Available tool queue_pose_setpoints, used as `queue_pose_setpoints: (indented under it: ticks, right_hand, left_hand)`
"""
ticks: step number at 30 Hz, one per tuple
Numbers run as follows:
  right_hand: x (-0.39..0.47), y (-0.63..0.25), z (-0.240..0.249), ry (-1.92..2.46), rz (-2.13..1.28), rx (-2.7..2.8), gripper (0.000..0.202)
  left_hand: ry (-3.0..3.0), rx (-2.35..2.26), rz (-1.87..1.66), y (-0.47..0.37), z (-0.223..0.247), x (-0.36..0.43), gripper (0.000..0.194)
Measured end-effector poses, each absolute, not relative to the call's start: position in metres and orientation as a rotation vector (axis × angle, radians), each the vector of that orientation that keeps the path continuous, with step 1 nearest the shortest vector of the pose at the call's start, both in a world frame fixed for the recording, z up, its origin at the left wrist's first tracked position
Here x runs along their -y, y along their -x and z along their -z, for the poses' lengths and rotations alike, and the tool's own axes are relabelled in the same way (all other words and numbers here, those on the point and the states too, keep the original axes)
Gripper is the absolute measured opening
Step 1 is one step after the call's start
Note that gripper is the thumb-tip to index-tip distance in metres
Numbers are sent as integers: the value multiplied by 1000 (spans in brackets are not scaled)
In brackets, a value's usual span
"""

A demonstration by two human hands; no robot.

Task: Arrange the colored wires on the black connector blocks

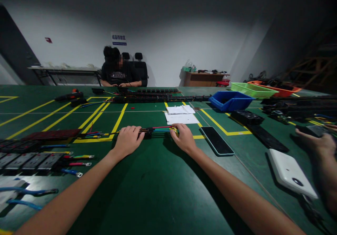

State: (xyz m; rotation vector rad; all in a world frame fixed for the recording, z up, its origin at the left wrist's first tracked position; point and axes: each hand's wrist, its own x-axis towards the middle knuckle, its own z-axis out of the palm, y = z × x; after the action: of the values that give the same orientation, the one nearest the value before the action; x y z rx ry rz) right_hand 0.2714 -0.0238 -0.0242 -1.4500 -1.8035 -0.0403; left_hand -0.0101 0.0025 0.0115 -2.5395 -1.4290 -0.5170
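A bundle of thin coloured wires (159, 129) runs left to right just above the green table, between my hands. My left hand (128, 139) is closed over its left part, near a small black piece, with its fingers wrapped round it. My right hand (183, 136) pinches the right end, where small yellow pieces show by the fingertips. Loose wire ends with metal lugs (92, 135) lie left of my left hand. White papers (181, 118) lie beyond the bundle, and a phone (217, 141) rests right of my right hand.
Black socket strips (31, 161) with lugged wires lie at the left. A blue bin (231, 100), a green basket (252, 90) and a white device (291, 171) are at the right. Another person's hand (317, 143) holds something dark at the right edge. A person (119, 70) sits across the table.
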Motion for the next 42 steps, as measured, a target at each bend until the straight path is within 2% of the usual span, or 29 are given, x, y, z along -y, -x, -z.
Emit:
queue_pose_setpoints:
  ticks: [6,12,22,27,34,42]
  right_hand:
    - [31,-269,18,1221,66,1778,40]
    - [27,-271,22,1405,57,1774,18]
    - [24,-270,25,1579,11,1940,29]
    - [25,-271,24,1423,65,1816,23]
    - [27,-271,22,1202,79,1785,34]
    - [21,-273,29,1465,4,1847,26]
  left_hand:
    - [2546,1435,521,10,-11,-3,53]
    - [2547,1437,509,10,-11,-3,56]
    - [2540,1423,503,11,-9,-3,57]
    - [2524,1419,500,10,-11,-3,55]
    - [2519,1415,503,10,-9,-4,55]
    - [2519,1413,502,10,-9,-4,55]
